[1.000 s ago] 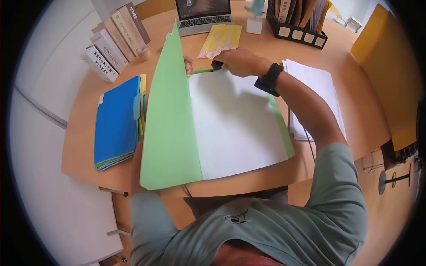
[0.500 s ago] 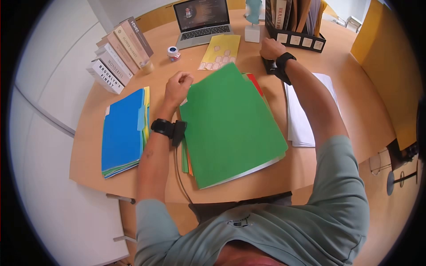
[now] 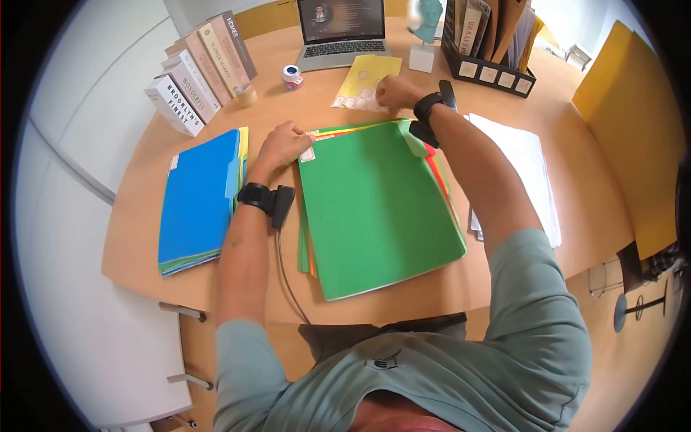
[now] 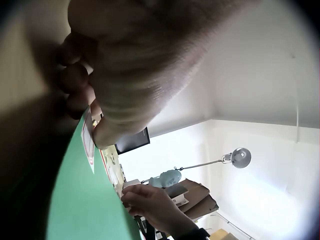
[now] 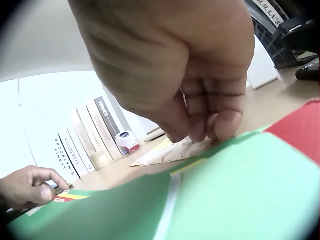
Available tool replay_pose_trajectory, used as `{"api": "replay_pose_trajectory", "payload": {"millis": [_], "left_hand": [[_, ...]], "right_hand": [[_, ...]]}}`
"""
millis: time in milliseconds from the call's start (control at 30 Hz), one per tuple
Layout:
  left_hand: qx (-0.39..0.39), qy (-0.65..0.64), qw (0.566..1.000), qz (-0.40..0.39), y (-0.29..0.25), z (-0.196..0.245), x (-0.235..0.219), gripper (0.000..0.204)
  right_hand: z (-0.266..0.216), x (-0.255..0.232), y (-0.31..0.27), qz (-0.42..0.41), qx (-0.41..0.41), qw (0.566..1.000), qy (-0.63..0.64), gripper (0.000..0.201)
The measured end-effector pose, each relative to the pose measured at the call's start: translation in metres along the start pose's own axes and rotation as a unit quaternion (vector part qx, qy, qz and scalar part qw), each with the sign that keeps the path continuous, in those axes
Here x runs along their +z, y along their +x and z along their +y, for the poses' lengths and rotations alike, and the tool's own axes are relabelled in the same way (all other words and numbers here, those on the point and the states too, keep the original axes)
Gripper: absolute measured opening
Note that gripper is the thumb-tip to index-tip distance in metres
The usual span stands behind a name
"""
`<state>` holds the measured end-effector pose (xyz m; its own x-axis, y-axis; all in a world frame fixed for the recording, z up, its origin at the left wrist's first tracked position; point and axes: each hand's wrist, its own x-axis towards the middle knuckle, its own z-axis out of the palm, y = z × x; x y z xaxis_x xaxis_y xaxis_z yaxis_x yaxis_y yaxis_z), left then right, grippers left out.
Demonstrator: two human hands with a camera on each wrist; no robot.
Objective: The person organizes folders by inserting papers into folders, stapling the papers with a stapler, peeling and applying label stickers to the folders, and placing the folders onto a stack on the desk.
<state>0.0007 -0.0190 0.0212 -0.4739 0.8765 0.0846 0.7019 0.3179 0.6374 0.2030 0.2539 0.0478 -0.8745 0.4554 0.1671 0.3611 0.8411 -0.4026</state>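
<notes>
A green folder (image 3: 381, 209) lies closed on top of a stack of coloured folders, a red edge (image 3: 437, 173) showing at the right. My left hand (image 3: 282, 147) pinches its top left corner, thumb on a white label (image 4: 88, 137) with a red outline. Beyond the stack is a yellow sheet (image 3: 367, 75) with white, pink-edged stickers. Over its near right part, close above the folder's top edge, hangs my right hand (image 3: 399, 93), fingers loosely bent and pointing down. Nothing shows between its fingers (image 5: 225, 125). Behind my right wrist stands a black stapler-like tool (image 3: 448, 93), partly covered.
Blue folders (image 3: 200, 198) lie at left, white paper (image 3: 515, 165) at right. Farther back are upright books (image 3: 209, 61), a small cup (image 3: 246, 95), a red and white gadget (image 3: 291, 75), a laptop (image 3: 344, 49), a bust (image 3: 425, 36) and a black file holder (image 3: 497, 75).
The green folder went from open to closed. My right hand carried the black tool to the right, let go and came back left over the sheet. My left hand came to the folder's corner.
</notes>
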Motion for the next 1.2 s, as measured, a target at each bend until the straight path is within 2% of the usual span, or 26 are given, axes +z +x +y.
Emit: {"api": "replay_pose_trajectory", "payload": {"millis": [33,133,233,367,467,633,767,867,900,1000,1067,1200], "left_hand": [[0.014,-0.042,0.999,0.001,-0.002,0.001,0.000,0.052],[0.028,-0.026,0.998,0.040,-0.002,0.004,0.002,0.040],[0.096,-0.217,0.968,0.080,0.002,0.007,0.014,0.029],[0.086,-0.284,0.951,0.088,-0.006,0.023,0.019,0.019],[0.067,-0.325,0.940,0.079,-0.006,0.027,0.020,0.019],[0.022,-0.365,0.929,0.059,-0.014,0.032,0.016,0.018],[0.023,-0.409,0.911,0.047,-0.017,0.026,0.016,0.016],[0.030,-0.444,0.895,0.032,-0.014,0.023,0.015,0.015],[0.034,-0.448,0.893,0.033,-0.014,0.022,0.015,0.016],[0.047,-0.452,0.890,0.038,-0.018,0.026,0.013,0.019],[0.050,-0.462,0.885,0.040,-0.021,0.025,0.013,0.020],[0.034,-0.504,0.861,0.057,-0.022,0.027,0.011,0.018]], "right_hand": [[0.002,0.004,0.000,-0.013,0.009,1.000,0.011,0.014],[0.012,0.011,0.005,-0.048,0.035,0.997,0.042,0.011],[0.018,0.015,0.008,-0.072,0.043,0.995,0.057,0.011],[0.019,0.010,0.006,-0.092,0.026,0.991,0.098,0.014],[0.014,0.005,0.005,-0.111,0.054,0.986,0.114,0.016],[0.007,0.003,0.001,-0.110,0.065,0.987,0.099,0.021],[0.003,0.001,-0.004,-0.099,0.058,0.990,0.077,0.020],[-0.014,-0.004,-0.003,-0.036,-0.024,0.998,-0.034,0.019],[-0.021,-0.002,-0.002,-0.002,-0.004,1.000,-0.011,0.019],[-0.080,-0.008,-0.014,0.006,-0.110,0.994,0.024,0.024],[-0.110,0.004,-0.025,-0.014,-0.169,0.983,0.067,0.040],[-0.148,0.028,-0.036,-0.022,-0.188,0.980,0.054,0.046]]}}
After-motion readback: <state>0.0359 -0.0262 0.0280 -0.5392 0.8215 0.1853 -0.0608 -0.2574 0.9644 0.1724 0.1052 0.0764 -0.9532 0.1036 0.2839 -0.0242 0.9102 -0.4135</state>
